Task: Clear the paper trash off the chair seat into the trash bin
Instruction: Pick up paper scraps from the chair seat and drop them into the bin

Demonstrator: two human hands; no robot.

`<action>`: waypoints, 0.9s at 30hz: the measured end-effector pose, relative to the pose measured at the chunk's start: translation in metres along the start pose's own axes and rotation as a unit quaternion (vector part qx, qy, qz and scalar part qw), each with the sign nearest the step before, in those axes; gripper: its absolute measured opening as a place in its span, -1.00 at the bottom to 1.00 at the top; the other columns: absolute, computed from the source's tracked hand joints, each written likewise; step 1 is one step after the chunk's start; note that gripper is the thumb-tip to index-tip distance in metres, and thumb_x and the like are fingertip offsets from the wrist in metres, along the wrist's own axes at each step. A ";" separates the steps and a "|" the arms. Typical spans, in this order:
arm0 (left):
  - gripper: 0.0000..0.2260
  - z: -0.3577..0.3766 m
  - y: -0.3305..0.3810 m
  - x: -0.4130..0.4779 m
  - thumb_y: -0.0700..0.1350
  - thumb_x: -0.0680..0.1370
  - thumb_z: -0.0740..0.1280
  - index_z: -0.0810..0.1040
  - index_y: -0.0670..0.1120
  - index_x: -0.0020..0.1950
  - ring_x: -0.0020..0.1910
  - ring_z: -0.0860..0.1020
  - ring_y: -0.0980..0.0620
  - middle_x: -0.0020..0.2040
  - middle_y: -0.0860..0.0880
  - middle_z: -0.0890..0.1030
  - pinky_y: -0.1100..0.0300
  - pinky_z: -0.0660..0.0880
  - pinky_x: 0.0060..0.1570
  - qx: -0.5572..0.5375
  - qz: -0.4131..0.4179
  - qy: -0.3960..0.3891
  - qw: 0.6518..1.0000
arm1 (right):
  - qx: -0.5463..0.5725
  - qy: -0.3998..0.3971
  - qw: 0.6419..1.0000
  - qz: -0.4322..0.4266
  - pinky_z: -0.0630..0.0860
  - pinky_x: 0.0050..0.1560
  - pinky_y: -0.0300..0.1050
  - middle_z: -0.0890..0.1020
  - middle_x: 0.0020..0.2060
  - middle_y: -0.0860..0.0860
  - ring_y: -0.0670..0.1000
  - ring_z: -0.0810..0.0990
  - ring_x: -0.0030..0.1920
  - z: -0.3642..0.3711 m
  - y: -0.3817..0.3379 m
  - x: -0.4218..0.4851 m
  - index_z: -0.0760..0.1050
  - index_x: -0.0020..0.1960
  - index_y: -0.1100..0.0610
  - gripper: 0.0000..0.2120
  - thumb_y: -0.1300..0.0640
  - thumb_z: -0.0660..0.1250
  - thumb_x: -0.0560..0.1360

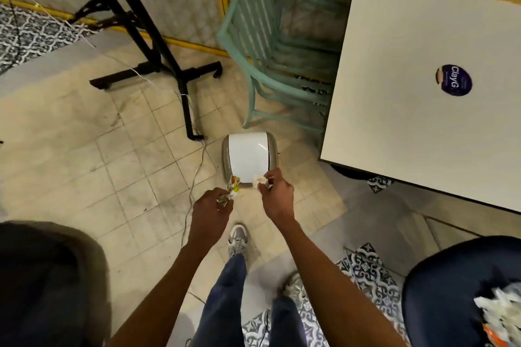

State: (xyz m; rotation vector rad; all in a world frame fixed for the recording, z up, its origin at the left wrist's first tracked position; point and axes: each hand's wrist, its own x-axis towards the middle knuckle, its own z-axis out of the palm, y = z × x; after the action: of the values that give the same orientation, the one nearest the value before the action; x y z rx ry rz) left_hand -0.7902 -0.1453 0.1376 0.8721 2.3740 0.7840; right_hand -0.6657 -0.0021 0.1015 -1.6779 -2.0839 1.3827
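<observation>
Midway: left hand (210,207) pinches a wrapper (233,186), right hand (277,193) a white wad (258,179), above the trash bin (248,155). More paper (499,315) lies on the chair seat (439,290).

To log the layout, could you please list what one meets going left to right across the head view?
black stand → left hand, holding a colourful wrapper → right hand, pinching crumpled white paper → white table
</observation>
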 end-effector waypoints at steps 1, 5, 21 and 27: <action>-0.85 -0.003 -0.010 0.015 -0.08 0.55 0.48 0.63 -0.02 0.10 -0.18 0.64 0.02 -0.06 0.02 0.68 0.01 0.62 -0.08 0.007 0.002 -0.010 1.000 | -0.005 -0.007 1.000 0.008 0.44 -0.09 -0.25 0.71 0.04 0.10 0.10 0.69 -0.02 0.014 -0.003 0.015 0.49 0.22 0.05 -0.77 0.12 0.47 0.61; -0.85 -0.010 -0.036 0.050 -0.05 0.55 0.48 0.65 -0.02 0.10 -0.16 0.64 0.01 -0.05 0.00 0.69 0.01 0.61 -0.07 0.033 0.000 -0.043 0.999 | -0.035 -0.033 0.998 0.051 0.51 0.02 -0.17 0.72 0.07 0.13 0.17 0.69 0.08 0.055 -0.006 0.061 0.56 0.24 0.06 -0.77 0.10 0.45 0.60; -0.79 0.030 -0.048 0.118 0.02 0.59 0.43 0.64 -0.04 0.16 -0.03 0.64 -0.13 0.02 -0.07 0.69 0.08 0.51 -0.11 0.062 0.015 -0.158 0.985 | -0.062 -0.052 0.993 0.082 0.55 0.15 0.05 0.61 0.22 0.21 0.26 0.61 0.19 0.098 0.000 0.113 0.32 0.54 0.12 -0.42 0.33 0.32 0.55; -0.77 0.068 -0.035 0.137 0.01 0.66 0.33 0.56 -0.06 0.25 0.05 0.64 -0.18 0.09 -0.11 0.66 -0.03 0.55 -0.01 0.170 0.034 -0.193 0.966 | -0.042 -0.071 0.993 0.079 0.42 0.02 -0.13 0.62 0.20 0.14 0.17 0.63 0.14 0.083 0.009 0.109 0.36 0.49 0.08 -0.51 0.25 0.34 0.59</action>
State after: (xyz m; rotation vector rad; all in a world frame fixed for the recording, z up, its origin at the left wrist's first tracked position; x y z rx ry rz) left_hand -0.8563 -0.0482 0.0332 1.1320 2.1616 0.1990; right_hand -0.7494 0.0406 0.0017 -1.8663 -2.1524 1.5230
